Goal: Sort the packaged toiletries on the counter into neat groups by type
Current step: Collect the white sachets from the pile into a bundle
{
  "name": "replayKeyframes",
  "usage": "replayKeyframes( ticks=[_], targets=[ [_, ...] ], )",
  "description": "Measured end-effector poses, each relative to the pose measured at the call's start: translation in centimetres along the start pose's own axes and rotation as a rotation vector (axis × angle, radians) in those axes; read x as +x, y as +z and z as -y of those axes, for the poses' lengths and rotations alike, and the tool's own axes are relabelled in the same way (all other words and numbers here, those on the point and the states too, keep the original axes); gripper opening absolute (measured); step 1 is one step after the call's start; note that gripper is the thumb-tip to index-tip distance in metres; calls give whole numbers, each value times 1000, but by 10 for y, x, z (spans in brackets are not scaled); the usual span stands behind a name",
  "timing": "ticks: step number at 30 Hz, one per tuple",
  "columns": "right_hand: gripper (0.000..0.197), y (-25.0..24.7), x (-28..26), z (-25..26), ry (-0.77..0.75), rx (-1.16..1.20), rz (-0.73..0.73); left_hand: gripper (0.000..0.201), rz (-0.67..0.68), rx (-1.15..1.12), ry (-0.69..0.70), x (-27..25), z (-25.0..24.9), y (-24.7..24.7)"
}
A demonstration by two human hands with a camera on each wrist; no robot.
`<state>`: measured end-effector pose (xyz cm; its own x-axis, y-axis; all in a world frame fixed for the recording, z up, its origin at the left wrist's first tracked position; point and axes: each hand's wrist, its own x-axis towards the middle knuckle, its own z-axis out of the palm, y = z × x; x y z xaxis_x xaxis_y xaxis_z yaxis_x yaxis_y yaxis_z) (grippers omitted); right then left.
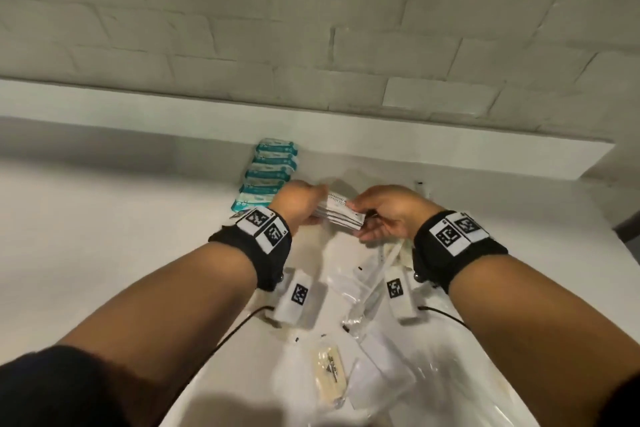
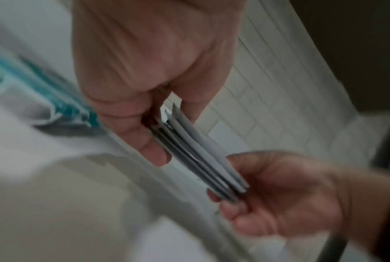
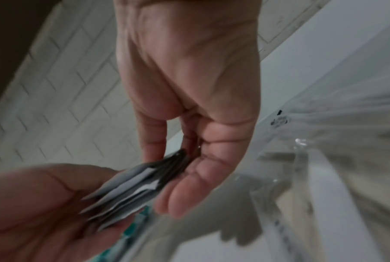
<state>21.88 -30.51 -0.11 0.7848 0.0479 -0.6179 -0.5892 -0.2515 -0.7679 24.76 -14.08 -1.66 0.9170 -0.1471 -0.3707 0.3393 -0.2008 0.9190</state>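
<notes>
Bottom center of head view: one cream sachet (image 1: 329, 375) lying on white counter (image 1: 104, 253), clear plastic wrappers (image 1: 367, 291) scattered just above and right of it, count unclear. Mid frame: stack of flat white packets (image 1: 341, 216) held off the counter between both hands. Left hand (image 1: 299, 203) pinching stack's left end, thumb over, fingers under. Right hand (image 1: 388, 213) clamping right end, fingers curled beneath, thumb on top. Stack edge-on in wrist views (image 2: 200, 156) (image 3: 131, 187), roughly five or six packets, exact count not readable through blur. Upper left of hands, against back ledge: row of teal-and-white packets (image 1: 268, 173), six counted, overlapping in a neat column. White tiled wall (image 1: 311, 28) behind.
</notes>
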Motion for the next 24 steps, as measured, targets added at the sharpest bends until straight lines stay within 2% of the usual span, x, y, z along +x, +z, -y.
replayKeyframes(
  ticks=[6, 8, 11, 14, 17, 20, 24],
  targets=[
    [25, -1, 35, 3, -14, -238, -151, 43, -18, 883, 35, 28, -2, 2],
    [23, -1, 39, 1, -43, -337, -202, 48, -34, 1072, 101, 28, -3, 6],
    [18, 0, 33, 3, -101, -492, -255, 47, -38, 1151, 234, 21, -8, 9],
    [18, -5, 21, 11, -207, -627, -288, 52, 51, 1241, 313, 8, -17, 11],
    [29, -4, 11, 15, -262, -948, -232, 54, 127, 1382, 330, 2, -17, 13],
    [44, 3, 13, 3, -297, -1246, -239, 44, 93, 1447, 406, 3, -5, 14],
    [44, 1, 32, 0, -324, -1270, -272, 35, 30, 1418, 420, 17, -5, 15]
  ],
)
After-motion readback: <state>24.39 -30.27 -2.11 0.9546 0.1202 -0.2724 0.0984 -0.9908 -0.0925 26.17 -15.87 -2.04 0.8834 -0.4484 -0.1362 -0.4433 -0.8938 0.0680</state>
